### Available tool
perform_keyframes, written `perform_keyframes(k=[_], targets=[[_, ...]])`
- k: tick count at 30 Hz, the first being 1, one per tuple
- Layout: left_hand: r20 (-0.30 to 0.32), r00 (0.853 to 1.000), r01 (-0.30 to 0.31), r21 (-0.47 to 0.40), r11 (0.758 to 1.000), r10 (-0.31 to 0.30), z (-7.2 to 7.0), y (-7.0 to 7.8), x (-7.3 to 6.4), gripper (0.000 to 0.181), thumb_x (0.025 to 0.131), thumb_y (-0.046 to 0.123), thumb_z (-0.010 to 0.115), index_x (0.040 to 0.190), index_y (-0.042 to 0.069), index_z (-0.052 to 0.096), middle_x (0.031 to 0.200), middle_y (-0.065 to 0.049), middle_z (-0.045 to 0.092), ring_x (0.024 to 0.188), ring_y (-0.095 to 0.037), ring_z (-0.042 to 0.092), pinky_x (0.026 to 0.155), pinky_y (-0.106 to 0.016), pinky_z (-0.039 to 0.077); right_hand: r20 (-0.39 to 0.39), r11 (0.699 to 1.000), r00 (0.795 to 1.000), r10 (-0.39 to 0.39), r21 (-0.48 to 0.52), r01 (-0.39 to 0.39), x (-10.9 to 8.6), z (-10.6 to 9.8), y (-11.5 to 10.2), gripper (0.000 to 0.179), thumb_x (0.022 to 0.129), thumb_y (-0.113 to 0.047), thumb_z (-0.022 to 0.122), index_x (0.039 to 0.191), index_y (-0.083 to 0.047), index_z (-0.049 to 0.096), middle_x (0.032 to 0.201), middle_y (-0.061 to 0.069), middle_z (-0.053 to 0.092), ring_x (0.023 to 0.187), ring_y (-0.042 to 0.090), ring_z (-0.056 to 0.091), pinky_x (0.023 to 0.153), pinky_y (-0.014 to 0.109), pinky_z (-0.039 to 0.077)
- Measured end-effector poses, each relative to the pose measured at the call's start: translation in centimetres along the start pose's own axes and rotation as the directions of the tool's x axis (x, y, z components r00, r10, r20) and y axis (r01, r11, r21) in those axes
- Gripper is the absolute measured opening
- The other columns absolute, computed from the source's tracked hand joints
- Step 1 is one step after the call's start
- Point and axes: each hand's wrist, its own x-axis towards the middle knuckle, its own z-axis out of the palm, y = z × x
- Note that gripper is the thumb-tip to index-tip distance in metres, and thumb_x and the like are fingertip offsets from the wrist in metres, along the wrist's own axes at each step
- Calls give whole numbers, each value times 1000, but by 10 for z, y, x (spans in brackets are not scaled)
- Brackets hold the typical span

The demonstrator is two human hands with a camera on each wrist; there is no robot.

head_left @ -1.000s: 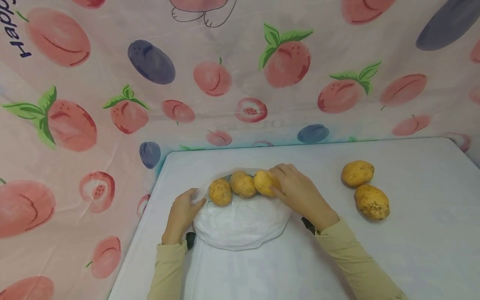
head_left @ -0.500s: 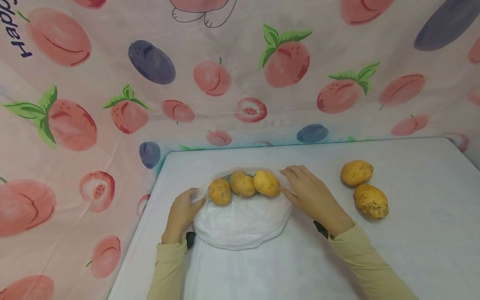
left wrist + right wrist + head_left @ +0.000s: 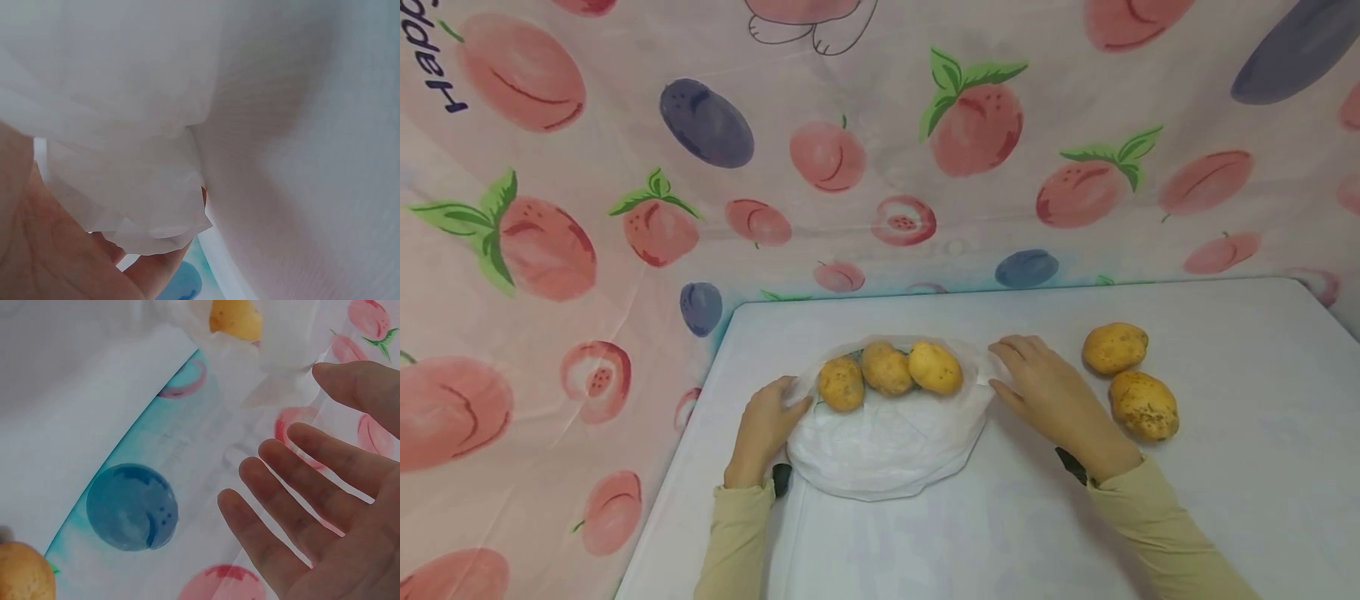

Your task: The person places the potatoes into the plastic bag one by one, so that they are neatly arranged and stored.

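A thin white plastic bag (image 3: 880,454) lies on the white table, its mouth spread. Three yellow potatoes sit in a row at the opening: a left potato (image 3: 841,385), a middle potato (image 3: 886,368) and a right potato (image 3: 936,367). At the bag's left edge my left hand (image 3: 765,427) holds the rim, and the left wrist view shows its fingers behind the crumpled plastic (image 3: 134,187). My right hand (image 3: 1051,398) is just off the bag's right edge, holding nothing. Its fingers are spread and nearly straight in the right wrist view, thumb tip close to the plastic.
Two more potatoes lie right of my right hand, an upper potato (image 3: 1116,348) and a lower, dirt-marked potato (image 3: 1145,407). Behind the table (image 3: 1247,500) hangs a pink fruit-print cloth (image 3: 865,83), which also runs along the left side.
My right hand has let go of the right potato at the bag's mouth and moved off to the right. The left hand has stayed at the bag's left rim.
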Motion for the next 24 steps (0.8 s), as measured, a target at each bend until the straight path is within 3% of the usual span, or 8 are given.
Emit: perform_keyframes(k=[15, 24], targets=[[-4, 1000, 5, 1, 1000, -5, 0, 0, 0, 53, 93, 29, 68, 135, -2, 57, 135, -23, 59, 128, -42, 53, 108, -56, 41, -29, 998, 1000, 13, -53, -14, -17, -8, 19, 42, 87, -16, 75, 119, 6, 62, 116, 23, 63, 108, 38, 61, 86, 51, 56], [-1, 1000, 10, 1, 1000, -10, -1, 1, -1, 53, 93, 28, 68, 135, -3, 56, 136, -23, 59, 129, -42, 52, 109, -56, 40, -31, 999, 999, 23, -39, -24, -29, -12, 34, 41, 86, -14, 75, 117, 9, 61, 114, 24, 62, 107, 39, 60, 90, 53, 53]])
